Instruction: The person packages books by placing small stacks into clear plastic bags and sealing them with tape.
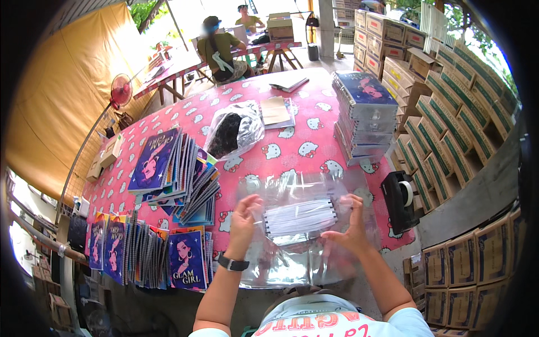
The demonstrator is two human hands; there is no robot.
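In front of me a block of spiral-bound notebooks [300,219] lies with its white page edges up and dark bindings at the ends. Clear plastic film [292,267] spreads under and around it, with glossy creases over the block. My left hand [243,218], with a dark watch on the wrist, is at the block's left end, fingers loosely bent and apart beside the film. At the right end my right hand [351,226] has its thumb and fingers spread, the thumb near the block's lower corner. Whether either hand touches the film is hard to make out.
Purple-covered notebooks stand in piles [168,168] and a row [149,253] at left. A wrapped notebook stack [365,112] rises at far right, near a black tape dispenser [397,202]. A plastic bag [236,132] holds something black. Cartons [449,112] line the right; people sit beyond.
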